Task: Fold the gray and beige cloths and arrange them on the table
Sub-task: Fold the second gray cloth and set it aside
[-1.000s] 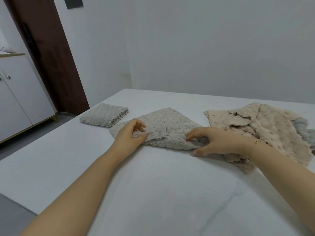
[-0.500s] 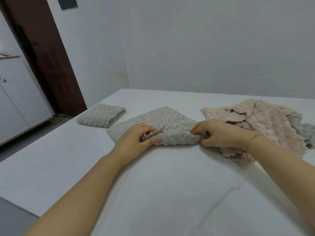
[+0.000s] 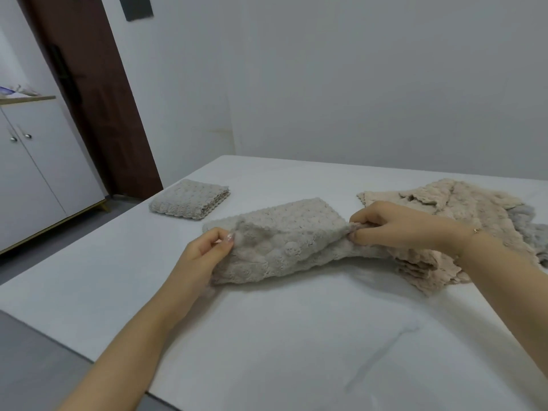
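A grey bobbled cloth (image 3: 284,244) lies at the middle of the white table (image 3: 281,345), its near edge lifted off the surface. My left hand (image 3: 204,256) pinches the left corner of that edge. My right hand (image 3: 394,226) pinches the right corner. A folded grey cloth (image 3: 189,200) sits at the far left of the table. A loose pile of beige cloths (image 3: 453,212) lies at the right, partly under my right forearm, with a grey cloth (image 3: 530,226) showing at its far right side.
The table's left edge drops to a grey floor. A white cabinet (image 3: 38,173) and a dark brown door (image 3: 98,99) stand to the left. A pale wall runs behind the table.
Both hands have taken hold of the near edge of the grey cloth and raised it off the table. The view has shifted a little to the right.
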Demonstrator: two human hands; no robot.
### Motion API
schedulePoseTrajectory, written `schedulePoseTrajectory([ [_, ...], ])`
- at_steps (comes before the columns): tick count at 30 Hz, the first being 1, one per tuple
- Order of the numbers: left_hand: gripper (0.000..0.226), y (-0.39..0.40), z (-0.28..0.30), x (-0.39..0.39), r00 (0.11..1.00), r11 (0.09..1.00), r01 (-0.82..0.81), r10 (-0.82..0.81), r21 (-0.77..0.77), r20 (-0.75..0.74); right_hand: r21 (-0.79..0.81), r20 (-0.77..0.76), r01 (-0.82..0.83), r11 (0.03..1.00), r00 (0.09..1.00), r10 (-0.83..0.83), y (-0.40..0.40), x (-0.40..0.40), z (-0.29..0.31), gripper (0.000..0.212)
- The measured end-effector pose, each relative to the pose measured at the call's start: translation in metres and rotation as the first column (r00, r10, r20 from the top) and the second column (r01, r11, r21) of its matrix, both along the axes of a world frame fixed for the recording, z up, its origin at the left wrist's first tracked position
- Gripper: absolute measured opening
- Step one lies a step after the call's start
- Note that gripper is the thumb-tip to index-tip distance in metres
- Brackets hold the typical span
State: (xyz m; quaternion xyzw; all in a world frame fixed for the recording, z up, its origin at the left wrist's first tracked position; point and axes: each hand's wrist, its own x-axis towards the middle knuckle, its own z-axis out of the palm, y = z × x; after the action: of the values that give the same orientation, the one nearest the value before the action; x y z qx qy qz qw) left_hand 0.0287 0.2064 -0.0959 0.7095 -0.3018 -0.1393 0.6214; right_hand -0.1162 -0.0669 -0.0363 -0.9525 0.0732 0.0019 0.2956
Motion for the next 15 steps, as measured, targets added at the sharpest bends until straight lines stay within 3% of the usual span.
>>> schedulePoseTrajectory([
  [4,0.022,0.024,-0.001,-0.012,0.968,0.991,-0.067,0.035,-0.118,-0.248,0.104,-0.217,-0.103,0.989,0.968,0.123,0.015,-0.009,0.017,0.038],
  [8,0.019,0.043,-0.004,-0.023,0.951,0.988,-0.106,0.066,-0.116,-0.302,0.309,-0.308,-0.174,0.935,0.912,0.271,0.019,-0.014,0.023,0.031],
  [12,0.015,0.057,-0.002,-0.022,0.945,0.988,-0.149,0.129,-0.042,-0.301,0.470,-0.321,-0.216,0.856,0.861,0.394,0.015,-0.013,0.021,0.021],
  [15,0.014,0.061,0.007,-0.014,0.940,0.974,-0.223,0.225,0.037,-0.257,0.439,-0.212,-0.132,0.889,0.946,0.245,0.009,-0.004,0.013,0.009],
])
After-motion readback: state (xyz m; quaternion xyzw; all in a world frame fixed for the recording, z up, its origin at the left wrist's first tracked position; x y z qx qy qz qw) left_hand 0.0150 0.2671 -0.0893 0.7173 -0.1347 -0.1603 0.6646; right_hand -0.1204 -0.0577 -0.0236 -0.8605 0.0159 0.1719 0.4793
